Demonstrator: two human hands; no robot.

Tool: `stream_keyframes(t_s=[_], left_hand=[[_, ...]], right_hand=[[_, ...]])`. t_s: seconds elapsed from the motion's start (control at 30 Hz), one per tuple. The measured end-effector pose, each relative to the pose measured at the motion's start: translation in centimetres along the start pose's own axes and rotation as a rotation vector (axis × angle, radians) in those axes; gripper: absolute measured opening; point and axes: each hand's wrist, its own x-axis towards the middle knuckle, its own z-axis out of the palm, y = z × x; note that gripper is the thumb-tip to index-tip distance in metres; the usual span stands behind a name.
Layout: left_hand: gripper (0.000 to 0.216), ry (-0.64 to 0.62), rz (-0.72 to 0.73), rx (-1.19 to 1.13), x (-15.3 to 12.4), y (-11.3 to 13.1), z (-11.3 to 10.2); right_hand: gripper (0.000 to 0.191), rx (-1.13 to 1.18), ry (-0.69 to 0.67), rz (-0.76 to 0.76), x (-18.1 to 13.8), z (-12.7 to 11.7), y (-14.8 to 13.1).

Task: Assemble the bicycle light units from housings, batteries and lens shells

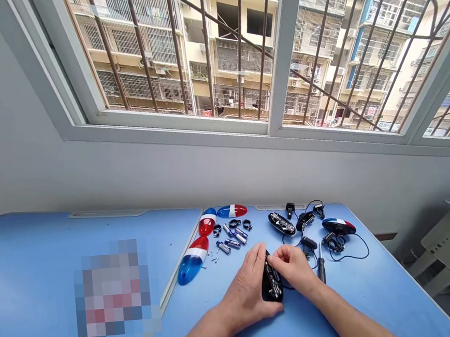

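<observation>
My left hand (244,289) is closed around a black oval bike-light housing (274,288), thumb at its near end and fingers along its left side. The housing's open face shows metal contacts and what looks like batteries. At its upper right edge, my right hand (295,268) is closed in a pinch. Its fingertips touch the housing, and whatever is between them is hidden. Just right of that hand lies a screwdriver (322,271) with a dark handle. Several blue-and-silver batteries (233,243) lie beyond my left hand, beside small screws (215,259).
Red, white and blue covers (193,260) lie at the left, near black ring clamps (234,223). Further right are open black housings (282,223), a covered light (338,226) and cabled black parts (309,243). A pixelated patch covers part of the blue table (43,286). A wall and barred window stand behind.
</observation>
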Motion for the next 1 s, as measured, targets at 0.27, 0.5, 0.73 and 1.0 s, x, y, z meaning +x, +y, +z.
stream_keyframes(t_s=[0.27, 0.5, 0.73, 1.0], left_hand=[[0.122, 0.002, 0.037, 0.012, -0.1, -0.2, 0.1], [0.124, 0.025, 0.033, 0.026, 0.0, -1.2, 1.1], [0.122, 0.002, -0.024, 0.004, 0.0, -1.0, 0.8], [0.120, -0.083, -0.062, 0.006, 0.1, 0.2, -0.6]], right_hand=[[0.019, 0.004, -0.063, 0.065, 0.0, -0.2, -0.3], [0.034, 0.125, -0.159, 0.173, 0.2, -0.3, -1.4], [0.042, 0.231, -0.149, 0.099, 0.0, -0.8, -1.5], [0.060, 0.375, -0.039, 0.066, 0.2, -1.4, -1.4]])
